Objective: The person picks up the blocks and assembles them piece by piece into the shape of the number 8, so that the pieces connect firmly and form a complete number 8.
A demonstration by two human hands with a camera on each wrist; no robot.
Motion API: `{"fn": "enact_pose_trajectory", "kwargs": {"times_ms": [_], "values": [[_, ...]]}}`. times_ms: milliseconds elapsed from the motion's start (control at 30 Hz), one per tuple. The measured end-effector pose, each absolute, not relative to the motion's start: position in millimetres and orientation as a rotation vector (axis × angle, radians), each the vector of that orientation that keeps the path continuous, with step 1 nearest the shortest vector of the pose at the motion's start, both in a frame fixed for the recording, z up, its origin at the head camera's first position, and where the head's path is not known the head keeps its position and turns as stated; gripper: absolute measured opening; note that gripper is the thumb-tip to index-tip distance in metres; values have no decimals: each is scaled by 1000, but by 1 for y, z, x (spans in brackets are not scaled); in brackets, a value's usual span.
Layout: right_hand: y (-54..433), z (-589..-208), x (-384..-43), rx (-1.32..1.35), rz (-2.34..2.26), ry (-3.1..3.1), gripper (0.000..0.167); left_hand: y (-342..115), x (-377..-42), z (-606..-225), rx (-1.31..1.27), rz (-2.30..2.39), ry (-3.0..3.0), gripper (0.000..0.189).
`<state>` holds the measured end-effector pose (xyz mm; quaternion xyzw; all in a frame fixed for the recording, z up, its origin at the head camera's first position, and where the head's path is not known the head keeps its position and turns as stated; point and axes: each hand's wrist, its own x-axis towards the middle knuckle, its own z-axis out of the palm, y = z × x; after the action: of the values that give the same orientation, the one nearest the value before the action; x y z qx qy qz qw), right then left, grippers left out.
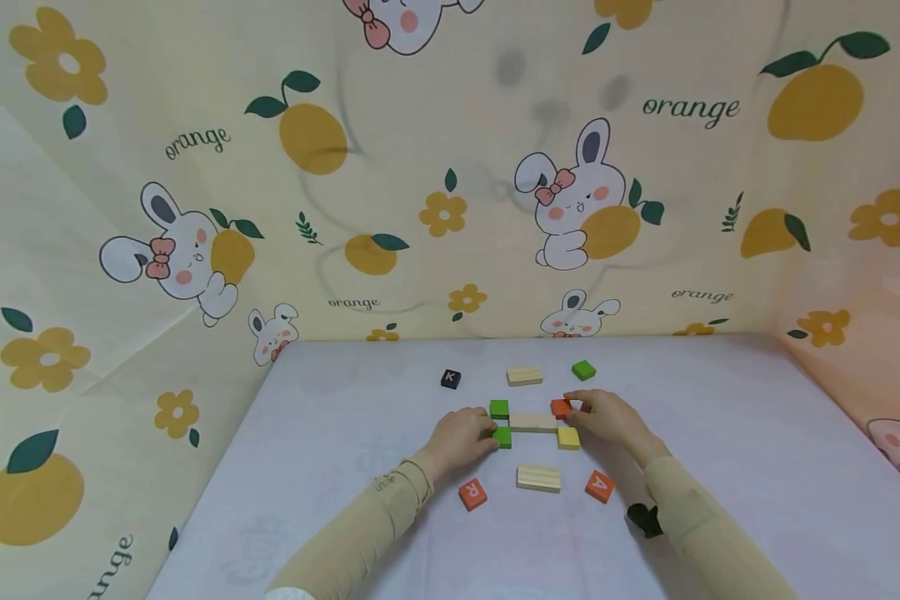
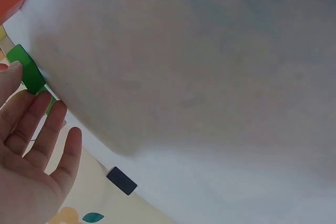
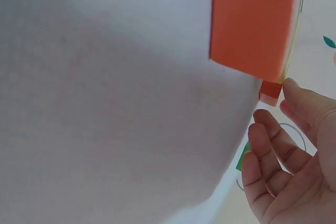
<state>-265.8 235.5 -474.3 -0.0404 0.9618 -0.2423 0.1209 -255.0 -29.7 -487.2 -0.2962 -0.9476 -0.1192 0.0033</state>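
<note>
My left hand pinches a green block between thumb and fingertips at the left end of a flat wooden strip. In the left wrist view that green block sits between thumb and index finger, the other fingers spread. Across the strip, my right hand has thumb and index finger at two sides of an orange block, by the strip's far right corner. The right wrist view shows this orange block at the thumb tip. A second green block and a yellow block flank the strip's other corners.
Nearer me lie an orange R block, a grooved wooden strip and an orange A block. Farther back are a black K block, another wooden strip and a green block. A patterned cloth wall stands behind the table.
</note>
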Motion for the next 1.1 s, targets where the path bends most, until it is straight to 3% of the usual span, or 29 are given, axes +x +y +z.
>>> {"fn": "enact_pose_trajectory", "kwargs": {"times_ms": [333, 700, 1100], "values": [[237, -467, -254, -118, -773, 2821, 40, -30, -254, -487, -929, -385, -2970, 27], [252, -458, -229, -423, -812, 2840, 9, -31, -254, -489, -924, -381, -2961, 27], [273, -455, -203, -501, -819, 2747, 10, -30, -252, -484, -932, -388, -2965, 27]]}}
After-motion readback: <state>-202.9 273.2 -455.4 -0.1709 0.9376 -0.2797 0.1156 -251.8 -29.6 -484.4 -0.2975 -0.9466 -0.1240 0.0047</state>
